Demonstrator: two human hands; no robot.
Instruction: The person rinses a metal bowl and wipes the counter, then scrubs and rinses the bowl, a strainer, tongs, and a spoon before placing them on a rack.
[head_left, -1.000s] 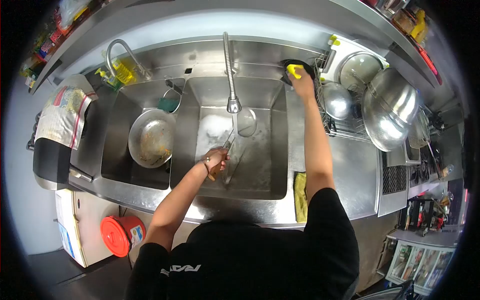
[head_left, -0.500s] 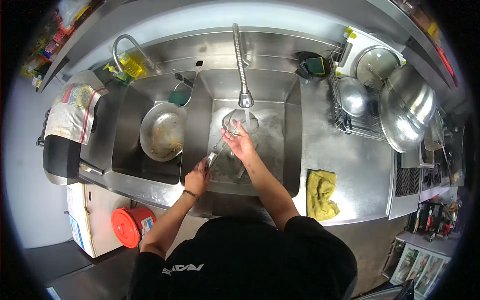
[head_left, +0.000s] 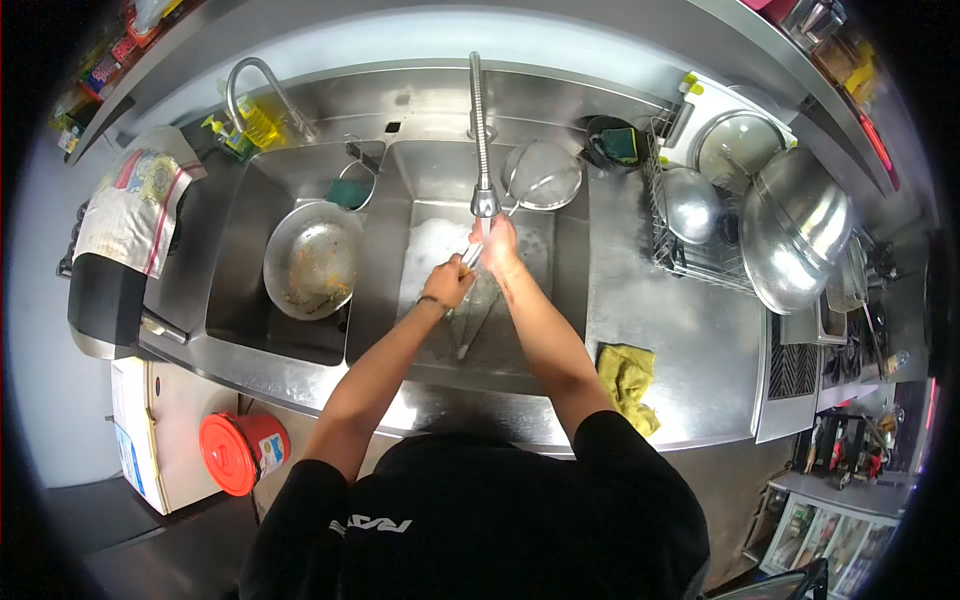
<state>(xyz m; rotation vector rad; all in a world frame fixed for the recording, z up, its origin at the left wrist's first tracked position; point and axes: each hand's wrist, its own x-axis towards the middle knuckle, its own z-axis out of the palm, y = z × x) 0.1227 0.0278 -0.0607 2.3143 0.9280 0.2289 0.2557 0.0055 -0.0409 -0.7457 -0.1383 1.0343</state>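
Both of my hands are over the right sink basin (head_left: 400,330), on a round wire-mesh strainer (head_left: 550,172). Closed round the lower end of its handle is my left hand (head_left: 449,284). Farther up the handle, directly beneath the faucet head (head_left: 486,203), my right hand (head_left: 497,244) is wrapped round it while water falls over the fingers. The strainer's mesh bowl is tilted up near the basin's back right corner. White suds (head_left: 430,240) and a long thin utensil, partly blurred by water, lie on the basin floor.
A food-stained pan (head_left: 310,262) sits in the left basin (head_left: 225,300), with a green scrubber (head_left: 348,193) behind it. On the right counter are a yellow cloth (head_left: 627,385), a dish rack (head_left: 690,262) with metal bowls, and a black bowl holding a sponge (head_left: 620,145).
The strainer's mesh has moved from low in the basin up to the back right. My right hand has gone from open at the mesh to wrapped round the handle under the water.
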